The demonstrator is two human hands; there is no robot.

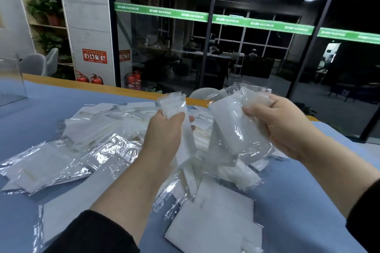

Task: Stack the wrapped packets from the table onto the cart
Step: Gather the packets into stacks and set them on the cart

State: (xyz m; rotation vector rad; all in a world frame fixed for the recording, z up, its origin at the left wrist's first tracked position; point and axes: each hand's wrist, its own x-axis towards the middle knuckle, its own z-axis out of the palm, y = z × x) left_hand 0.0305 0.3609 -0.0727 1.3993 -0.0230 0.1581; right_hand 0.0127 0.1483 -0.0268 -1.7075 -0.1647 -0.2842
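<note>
Many white packets in clear plastic wrap lie in a loose pile (96, 129) across the blue table (298, 201). My left hand (164, 131) is raised over the pile and grips a narrow bunch of packets (176, 107) held on edge, thumb in front. My right hand (285, 123) holds a thicker bundle of wrapped packets (232, 121) up above the table, fingers curled round its far end. Larger flat packets (213, 224) lie near me under my arms. No cart is in view.
The table has an orange far edge (82, 83). A clear acrylic stand (10, 80) sits at the far left of the table. Behind are a glass wall with a green strip (205, 16), red fire extinguishers (96, 79) and grey chairs (39, 63).
</note>
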